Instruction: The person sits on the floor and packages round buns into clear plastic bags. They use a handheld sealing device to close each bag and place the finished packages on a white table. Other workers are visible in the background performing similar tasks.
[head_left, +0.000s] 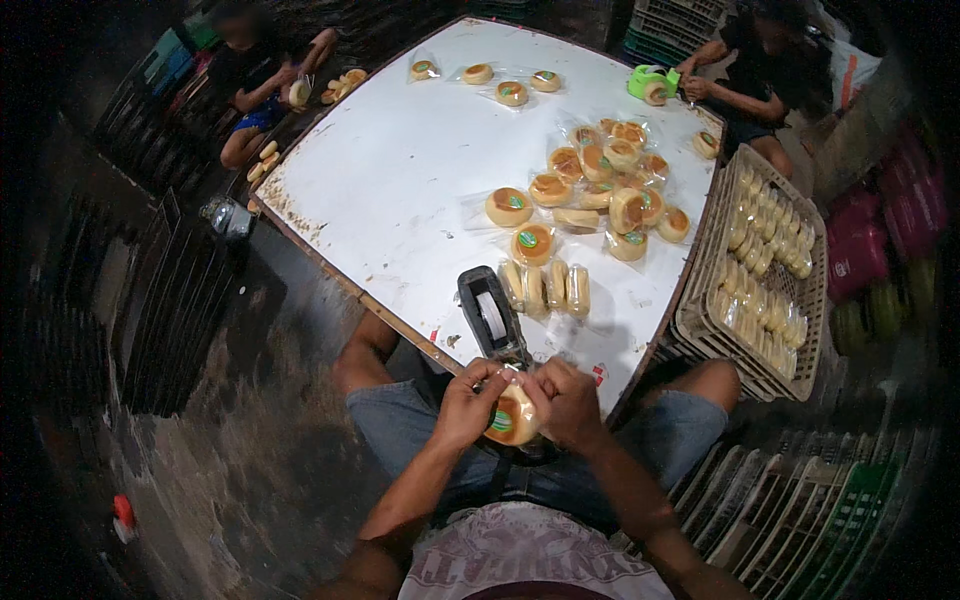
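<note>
Between my two hands is a round bun in a clear plastic bag (514, 421), with a green label on its browned top. My left hand (469, 401) pinches the gathered bag opening from the left. From the other side, the fingers of my right hand (564, 397) hold the same gathered plastic. Just beyond my fingertips, a black tape dispenser (487, 311) with a white roll stands at the near table corner. Several bagged buns (555, 289) stand on edge in a row to its right. Behind them a bagged bun (532, 244) lies label up.
More bagged buns (600, 169) are heaped on the white table (375, 172). A plastic crate (814, 315) of packed buns sits at the right. Two people work across the table, one by a green tape dispenser (643, 79). Stacked trays (180, 315) stand left, more crates (795, 510) lower right.
</note>
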